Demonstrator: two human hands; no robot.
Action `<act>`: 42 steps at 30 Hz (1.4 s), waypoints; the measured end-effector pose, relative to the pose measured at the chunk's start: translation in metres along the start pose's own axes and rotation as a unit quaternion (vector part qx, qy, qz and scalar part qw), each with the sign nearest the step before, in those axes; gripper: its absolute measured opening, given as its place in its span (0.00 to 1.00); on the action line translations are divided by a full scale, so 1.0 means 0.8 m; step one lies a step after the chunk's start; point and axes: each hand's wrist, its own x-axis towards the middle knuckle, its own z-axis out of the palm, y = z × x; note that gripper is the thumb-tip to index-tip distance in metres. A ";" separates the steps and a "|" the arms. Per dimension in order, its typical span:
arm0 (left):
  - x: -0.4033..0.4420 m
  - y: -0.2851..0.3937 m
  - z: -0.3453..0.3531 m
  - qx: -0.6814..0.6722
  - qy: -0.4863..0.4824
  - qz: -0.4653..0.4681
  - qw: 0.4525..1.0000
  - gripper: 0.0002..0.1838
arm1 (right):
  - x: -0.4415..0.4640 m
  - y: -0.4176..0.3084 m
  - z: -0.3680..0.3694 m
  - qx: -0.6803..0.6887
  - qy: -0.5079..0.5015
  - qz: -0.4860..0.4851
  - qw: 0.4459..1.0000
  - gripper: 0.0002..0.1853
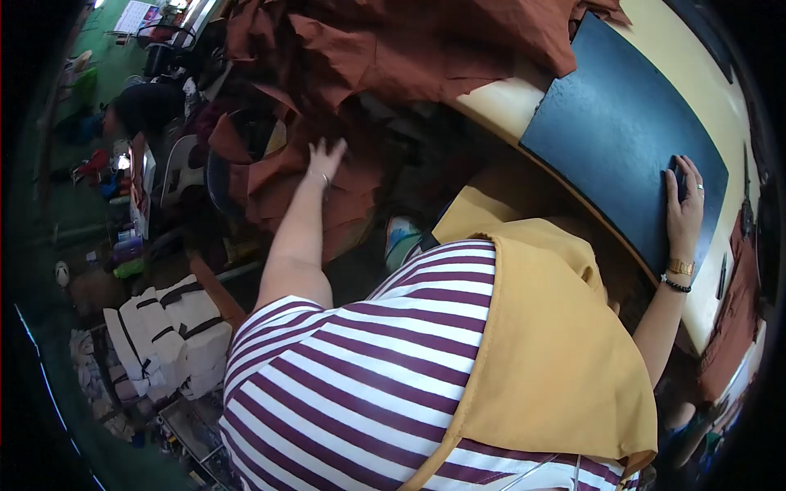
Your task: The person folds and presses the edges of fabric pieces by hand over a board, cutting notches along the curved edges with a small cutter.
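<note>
My left hand (326,162) is stretched out to the left with its fingers spread, over or against a pile of rust-brown cloth pieces (352,192); I cannot tell whether it touches them. My right hand (686,200) lies on the right end of a dark blue-black board (622,123), fingers extended. Between its thumb and fingers is a dark patch that I cannot make out. The board lies on a cream tabletop (499,106). More rust-brown cloth (409,49) is heaped at the table's far left part.
A mustard cloth (557,344) hangs over my striped shirt. White bundles with dark straps (172,335) stand low on the left. A chair (182,168) and another person (147,106) are farther left. Rust cloth (737,303) hangs by the table's right edge.
</note>
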 end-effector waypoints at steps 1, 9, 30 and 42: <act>-0.030 -0.008 0.030 0.085 -0.049 0.014 0.995 0.58 | 0.000 -0.002 0.000 0.000 0.000 0.002 1.000 0.18; -0.150 -0.051 0.024 0.349 -0.122 0.000 0.929 0.56 | 0.002 0.012 0.005 -0.008 0.002 -0.011 1.000 0.18; -0.116 0.042 0.130 0.146 0.159 -0.057 0.975 0.51 | 0.000 0.000 -0.001 -0.014 -0.004 -0.002 1.000 0.18; -0.082 0.041 0.122 0.187 0.048 -0.079 0.978 0.45 | 0.000 -0.013 -0.003 -0.020 -0.001 0.009 1.000 0.17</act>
